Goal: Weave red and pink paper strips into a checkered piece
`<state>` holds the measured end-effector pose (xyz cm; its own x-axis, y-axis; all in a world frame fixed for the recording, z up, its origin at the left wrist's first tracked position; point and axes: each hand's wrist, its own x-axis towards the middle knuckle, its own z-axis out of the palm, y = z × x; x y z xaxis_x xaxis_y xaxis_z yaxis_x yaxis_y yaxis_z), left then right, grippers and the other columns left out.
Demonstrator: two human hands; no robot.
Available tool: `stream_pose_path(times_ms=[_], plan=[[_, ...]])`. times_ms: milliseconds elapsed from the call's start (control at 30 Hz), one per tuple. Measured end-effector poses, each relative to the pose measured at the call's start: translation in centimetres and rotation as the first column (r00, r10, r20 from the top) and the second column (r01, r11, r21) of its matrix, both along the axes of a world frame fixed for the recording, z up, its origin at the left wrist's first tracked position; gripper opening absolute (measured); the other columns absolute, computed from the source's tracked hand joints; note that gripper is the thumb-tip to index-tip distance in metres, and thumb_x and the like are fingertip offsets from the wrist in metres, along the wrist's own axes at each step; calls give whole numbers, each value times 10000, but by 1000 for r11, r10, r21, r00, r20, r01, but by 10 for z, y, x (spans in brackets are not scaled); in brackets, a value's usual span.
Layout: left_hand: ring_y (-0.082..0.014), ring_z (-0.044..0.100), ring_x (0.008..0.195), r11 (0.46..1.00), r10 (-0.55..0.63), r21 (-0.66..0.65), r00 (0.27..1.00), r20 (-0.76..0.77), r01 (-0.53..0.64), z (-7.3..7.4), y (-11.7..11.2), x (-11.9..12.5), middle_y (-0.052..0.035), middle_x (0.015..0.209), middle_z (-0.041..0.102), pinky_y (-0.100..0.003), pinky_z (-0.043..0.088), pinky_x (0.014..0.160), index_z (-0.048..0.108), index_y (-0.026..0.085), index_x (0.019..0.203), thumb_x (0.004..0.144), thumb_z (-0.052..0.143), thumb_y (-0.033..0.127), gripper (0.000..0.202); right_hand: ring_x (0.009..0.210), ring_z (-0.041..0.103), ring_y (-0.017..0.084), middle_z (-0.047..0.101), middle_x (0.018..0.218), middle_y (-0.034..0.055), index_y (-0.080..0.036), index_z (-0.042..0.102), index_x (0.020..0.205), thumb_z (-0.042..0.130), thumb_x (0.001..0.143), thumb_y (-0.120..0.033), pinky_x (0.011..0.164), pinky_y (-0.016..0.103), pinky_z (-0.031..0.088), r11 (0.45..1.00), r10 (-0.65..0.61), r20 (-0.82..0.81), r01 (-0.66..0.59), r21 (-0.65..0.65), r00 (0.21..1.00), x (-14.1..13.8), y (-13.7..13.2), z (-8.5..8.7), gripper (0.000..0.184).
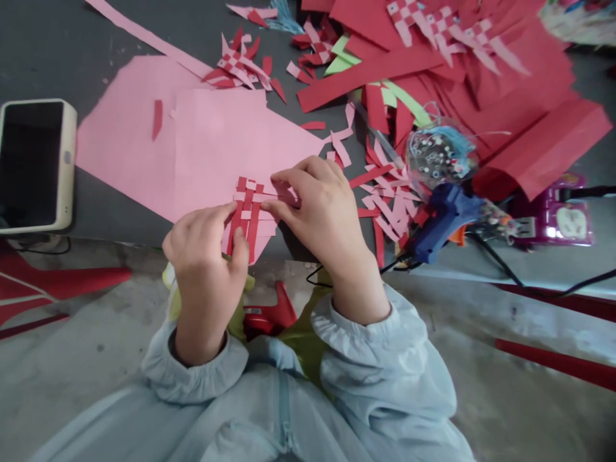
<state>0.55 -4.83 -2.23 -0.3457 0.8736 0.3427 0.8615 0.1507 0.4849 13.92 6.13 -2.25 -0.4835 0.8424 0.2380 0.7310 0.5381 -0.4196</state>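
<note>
A small weave of red and pink paper strips (247,215) lies over the pink paper (216,138) near the table's front edge. Red strips run lengthwise in it and pink ones cross them. My left hand (205,256) pinches the weave's left side, its thumb low on the red strips. From the right, my right hand (320,205) has thumb and forefinger closed at the ends of the pink cross strips. Part of those strips is hidden beneath its fingers.
A phone (33,163) rests at the left. Finished woven paper pieces (235,61) and red sheets (520,83) cover the back. On the right are cut strips (392,199), a bag of beads (440,154), a blue glue gun (440,221) with its cord, and a purple device (553,215).
</note>
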Motion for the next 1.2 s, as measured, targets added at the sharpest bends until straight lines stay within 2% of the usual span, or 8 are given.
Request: stream_pose_path(times_ms=[267,400,567,733,867,933,1067,1200], plan=[[-260,672,1067,996,-37,82,999,-33,39,-8,4,5,-78,1119,741,-401,466,979,645,177,1182,839,662,166,343,956,586,288,681,950,109,-155,709,1050,652,900,-353,909,438,448,998,42,19,-41,-46,999,4,-2,5,255],[-226,682,1067,990,-65,128,998,-1,65,-9,6,6,-73,1144,732,-360,509,957,622,172,1202,829,624,110,379,972,584,289,679,982,108,-161,710,1084,670,887,-339,919,446,453,998,44,-59,-47,-49,997,5,-1,3,269],[-208,692,1065,980,-97,178,994,42,88,-7,8,8,-62,1130,732,-341,537,955,630,173,1185,817,591,49,390,1029,571,281,661,1052,106,-171,706,1144,685,862,-246,959,445,441,997,50,-185,-61,-56,981,5,3,0,292],[-177,695,1034,963,-138,246,986,97,110,-6,9,8,-39,1091,735,-315,548,968,651,184,1135,814,586,16,368,957,589,248,668,928,64,-194,721,912,677,823,-168,937,433,435,982,88,-267,-128,-137,960,7,7,2,103],[-165,696,1016,962,-127,267,957,262,55,-8,8,8,-76,1180,694,-290,593,875,558,185,1287,873,626,156,420,879,602,209,682,856,37,-197,683,806,668,801,-130,869,399,452,965,105,-393,-189,-181,913,13,9,9,69],[-169,700,1019,966,-128,252,948,290,54,-8,8,7,-83,1192,700,-290,595,881,534,178,1321,857,678,209,487,846,602,189,686,834,25,-199,676,800,665,802,-127,843,386,459,962,107,-454,-208,-179,885,16,10,12,73],[-169,707,998,978,-79,206,976,204,36,-6,8,5,-46,1139,741,-292,578,911,634,187,1209,804,723,164,415,804,595,163,689,832,10,-208,671,812,670,811,-142,803,369,482,971,97,-542,-200,-133,835,21,13,13,66],[-152,701,860,960,-43,281,994,101,13,-4,7,2,16,938,759,-302,565,854,708,223,969,807,657,93,214,860,608,183,683,868,24,-235,678,848,662,861,-232,837,403,514,981,118,-548,-183,-65,828,24,11,17,21]])
